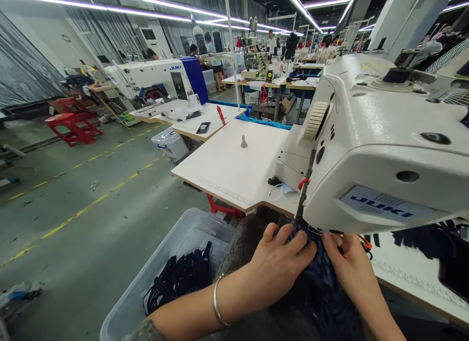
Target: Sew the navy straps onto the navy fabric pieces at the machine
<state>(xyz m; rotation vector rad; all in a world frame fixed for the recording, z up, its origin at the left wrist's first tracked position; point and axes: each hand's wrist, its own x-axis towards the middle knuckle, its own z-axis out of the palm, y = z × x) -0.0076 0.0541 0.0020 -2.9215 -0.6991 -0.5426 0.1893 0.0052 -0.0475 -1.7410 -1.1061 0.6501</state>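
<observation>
Though glossy — rumpled navy cloth (324,292)

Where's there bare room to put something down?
On the white tabletop, between the grey peg and the ruler marks along its near edge. It's crowded under the sewing machine, where the left hand and right hand are at the dark fabric.

A: Where could the left grip (284,255) pass?
B: Forward and left, over the bare stretch of white counter (220,170), skirting the upright grey peg (244,142).
A: And what blocks the right grip (350,263)?
B: The JUKI sewing machine's head (388,160), hanging just above and in front of it. Farther right, navy fabric strips (427,241) take up room.
A: Below?
B: An open plastic bin (154,263) stands under the left forearm (194,302), its walls in the way.
</observation>
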